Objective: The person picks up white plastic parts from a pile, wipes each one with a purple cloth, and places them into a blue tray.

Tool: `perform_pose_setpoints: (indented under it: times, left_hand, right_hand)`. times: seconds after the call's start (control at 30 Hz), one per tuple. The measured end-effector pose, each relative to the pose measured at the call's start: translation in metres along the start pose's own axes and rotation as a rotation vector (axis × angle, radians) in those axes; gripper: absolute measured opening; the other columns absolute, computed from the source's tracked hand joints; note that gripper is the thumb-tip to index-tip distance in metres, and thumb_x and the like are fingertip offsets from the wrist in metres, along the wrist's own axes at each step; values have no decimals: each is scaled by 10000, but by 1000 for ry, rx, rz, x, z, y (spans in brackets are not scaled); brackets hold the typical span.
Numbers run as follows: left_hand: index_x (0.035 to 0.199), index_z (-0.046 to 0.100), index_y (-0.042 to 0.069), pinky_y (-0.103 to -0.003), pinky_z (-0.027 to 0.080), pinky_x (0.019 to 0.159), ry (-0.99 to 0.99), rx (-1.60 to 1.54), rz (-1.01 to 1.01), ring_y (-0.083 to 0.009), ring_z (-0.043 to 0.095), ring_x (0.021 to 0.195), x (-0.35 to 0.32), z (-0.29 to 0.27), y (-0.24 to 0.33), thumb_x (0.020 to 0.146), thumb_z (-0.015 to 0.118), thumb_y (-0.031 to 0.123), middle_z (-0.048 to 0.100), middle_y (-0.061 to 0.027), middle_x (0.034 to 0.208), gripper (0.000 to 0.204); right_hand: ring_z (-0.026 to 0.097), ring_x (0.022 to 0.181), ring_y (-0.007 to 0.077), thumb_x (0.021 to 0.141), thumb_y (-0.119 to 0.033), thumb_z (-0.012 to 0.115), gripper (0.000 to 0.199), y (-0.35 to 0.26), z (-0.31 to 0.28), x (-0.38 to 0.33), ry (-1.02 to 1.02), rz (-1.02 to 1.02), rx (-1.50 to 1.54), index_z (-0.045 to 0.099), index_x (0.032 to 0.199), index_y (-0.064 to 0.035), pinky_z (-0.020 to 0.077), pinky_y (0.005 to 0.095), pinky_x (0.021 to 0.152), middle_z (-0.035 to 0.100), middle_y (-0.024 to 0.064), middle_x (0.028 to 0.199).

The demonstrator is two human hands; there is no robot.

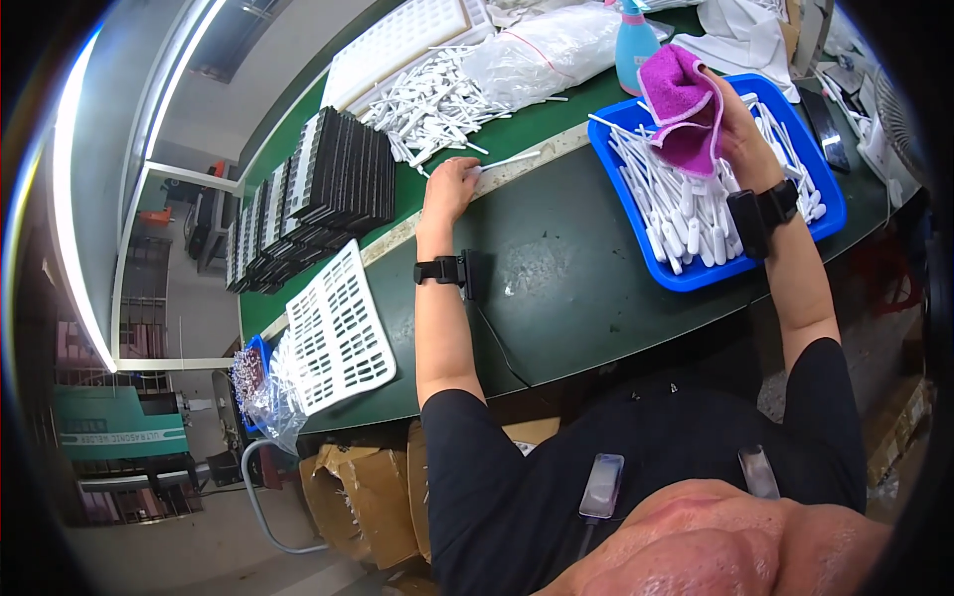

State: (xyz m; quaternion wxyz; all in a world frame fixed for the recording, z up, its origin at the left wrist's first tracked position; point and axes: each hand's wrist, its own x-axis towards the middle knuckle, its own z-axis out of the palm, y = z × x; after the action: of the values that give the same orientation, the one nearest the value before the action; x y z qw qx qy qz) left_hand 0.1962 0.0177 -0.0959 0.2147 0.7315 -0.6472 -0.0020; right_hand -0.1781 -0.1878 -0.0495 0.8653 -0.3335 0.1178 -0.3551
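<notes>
"Where is the white stick being held, relative to the left hand?"

"Its near end is being pinched between the fingertips, and its length is being pointed to the right of them, over the pale strip on the green table."

"And the right hand?"

"A purple cloth is being clamped in its fingers, just to the left of the palm. The cloth is being hung over the blue basket, in which many white-tipped sticks are being contained."

"How are the arms being posed?"

"Both are being stretched forward from the lower edge. The left hand is being kept low near the strip, knuckles upward; the right forearm is being angled up and leftward, its hand being raised above the basket. A black device is being worn on each wrist."

"What is being hidden?"

"The pinched end is being covered by the left fingers. Some right fingertips and part of the basket's contents are being screened by the cloth. Whether the stick is being rested on the strip or lifted cannot be told."
</notes>
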Motion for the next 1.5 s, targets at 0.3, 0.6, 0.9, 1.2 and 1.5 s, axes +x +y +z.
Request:
perform_pose_setpoints:
  times: [0.3, 0.6, 0.9, 1.2, 1.5]
  left_hand:
    - [1005, 631, 4, -331, 503, 664, 36, -285, -259, -229, 613, 748, 16, -11, 29, 869, 581, 246, 635, -111, 860, 282]
    - [1018, 572, 33, -226, 433, 486, 33, -1640, -399, -98, 535, 614, 35, 16, 126, 922, 544, 294, 574, -27, 753, 280]
    - [914, 553, 49, -225, 392, 452, 51, -1726, -455, -101, 512, 557, 29, 33, 132, 888, 551, 314, 545, -22, 715, 266]
    - [861, 535, 76, -215, 357, 452, 62, -1738, -497, -98, 467, 547, 26, 37, 137, 875, 542, 311, 527, -5, 728, 236]
    - [935, 562, 36, -226, 374, 438, 7, -1613, -375, -96, 497, 535, 27, 32, 181, 909, 541, 257, 573, -26, 735, 224]
  right_hand:
    - [657, 835, 189, 919, -275, 539, 324, 7, 18, -10, 179, -39, -131, 548, 1119, -21, 565, 328, 743, 648, 116, 975]
    - [649, 689, 153, 942, -306, 487, 297, 7, -5, -6, 21, 64, 137, 570, 1052, -42, 562, 254, 596, 652, 80, 870]
    - [644, 665, 144, 952, -322, 461, 306, 3, -1, 0, 158, -46, 90, 588, 1008, -49, 550, 247, 568, 654, 67, 837]
    - [659, 851, 186, 959, -333, 447, 360, 4, -17, 3, 64, -8, 113, 559, 1116, -30, 564, 349, 749, 654, 107, 988]
    - [635, 900, 195, 981, -315, 378, 355, 21, 27, -10, 214, 82, 78, 546, 1138, -45, 521, 348, 838, 643, 97, 1002]
